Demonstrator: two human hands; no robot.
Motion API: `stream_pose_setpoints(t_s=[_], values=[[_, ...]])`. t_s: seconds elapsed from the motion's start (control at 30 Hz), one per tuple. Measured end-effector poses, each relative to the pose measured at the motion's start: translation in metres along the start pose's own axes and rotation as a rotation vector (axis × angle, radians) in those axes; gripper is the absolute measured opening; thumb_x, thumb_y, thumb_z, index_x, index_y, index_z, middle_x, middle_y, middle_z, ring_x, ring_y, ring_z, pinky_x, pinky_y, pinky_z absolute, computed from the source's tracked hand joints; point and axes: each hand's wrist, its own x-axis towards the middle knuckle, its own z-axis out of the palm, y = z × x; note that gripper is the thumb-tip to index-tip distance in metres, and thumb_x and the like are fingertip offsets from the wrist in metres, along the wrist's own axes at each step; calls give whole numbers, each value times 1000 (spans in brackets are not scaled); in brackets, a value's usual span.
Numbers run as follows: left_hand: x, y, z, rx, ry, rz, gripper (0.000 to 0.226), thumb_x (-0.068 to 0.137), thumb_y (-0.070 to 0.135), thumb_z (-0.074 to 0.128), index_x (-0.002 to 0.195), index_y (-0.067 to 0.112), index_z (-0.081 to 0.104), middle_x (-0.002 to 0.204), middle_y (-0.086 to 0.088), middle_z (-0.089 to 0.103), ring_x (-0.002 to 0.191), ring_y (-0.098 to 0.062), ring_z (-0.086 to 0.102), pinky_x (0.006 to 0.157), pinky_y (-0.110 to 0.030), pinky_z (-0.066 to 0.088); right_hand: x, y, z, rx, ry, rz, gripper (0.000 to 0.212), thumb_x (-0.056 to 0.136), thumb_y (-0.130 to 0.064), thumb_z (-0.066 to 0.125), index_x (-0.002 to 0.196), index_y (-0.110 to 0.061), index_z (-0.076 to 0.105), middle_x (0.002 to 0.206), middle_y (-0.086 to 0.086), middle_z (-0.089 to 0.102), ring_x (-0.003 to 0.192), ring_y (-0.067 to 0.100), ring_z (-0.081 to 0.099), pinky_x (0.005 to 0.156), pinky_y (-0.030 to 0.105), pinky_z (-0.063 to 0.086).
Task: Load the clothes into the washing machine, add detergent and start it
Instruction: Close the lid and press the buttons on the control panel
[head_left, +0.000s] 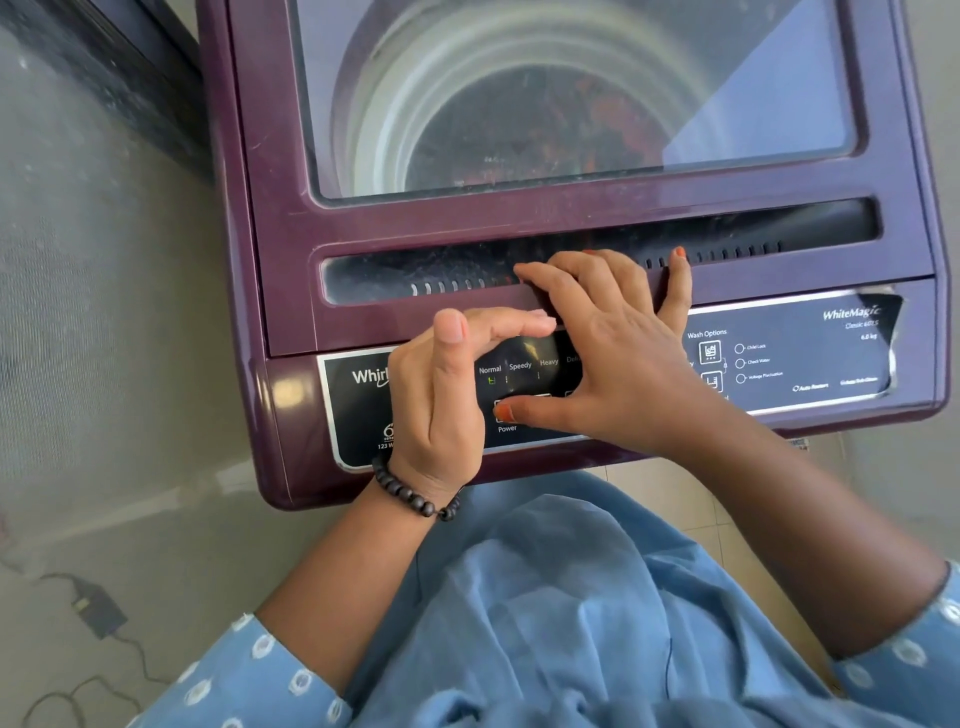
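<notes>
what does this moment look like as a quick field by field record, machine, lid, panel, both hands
machine: purple top-load washing machine, seen from above
lid: glass lid closed; dark reddish clothes show in the drum beneath
panel: control panel along the front edge; a green light shows under Normal
right hand: right hand spread, fingers resting on the lid's front edge, thumb on the button above the Power label
left hand: left hand over the panel, fingers straight, holding nothing; bead bracelet on the wrist
floor: charger with cable at lower left
</notes>
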Motion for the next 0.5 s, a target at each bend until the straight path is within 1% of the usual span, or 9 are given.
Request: stream_pose_setpoints(t_s=[0.1,0.23,0.37,0.5], values=[[0,1,1,15,12,11,76,101,56,15,98,4,71,98,-11,74,103,-21,70,91,-40,54,0,0,1,5,3,2,101,59,-83,46,145,-31,35,140,-6,38,139,20,25,110,64,-12],[0,1,1,24,10,11,77,101,57,15,97,4,71,98,-12,74,103,-23,70,91,-45,54,0,1,0,-3,-2,-1,101,60,-83,46,145,-31,34,141,-7,38,140,21,23,110,66,-12],[0,-1,0,20,5,15,76,101,57,16,97,5,71,99,-14,74,103,-27,70,90,-53,53,0,1,-2,4,-22,-6,102,59,-84,43,147,-33,32,142,-8,36,140,19,19,109,66,-13],[-1,-1,1,17,17,26,73,101,57,17,99,7,70,101,-13,73,106,-26,69,94,-53,52,-1,2,-5,14,-51,-15,110,55,-89,43,148,-34,27,145,-9,32,141,19,15,108,66,-16]])
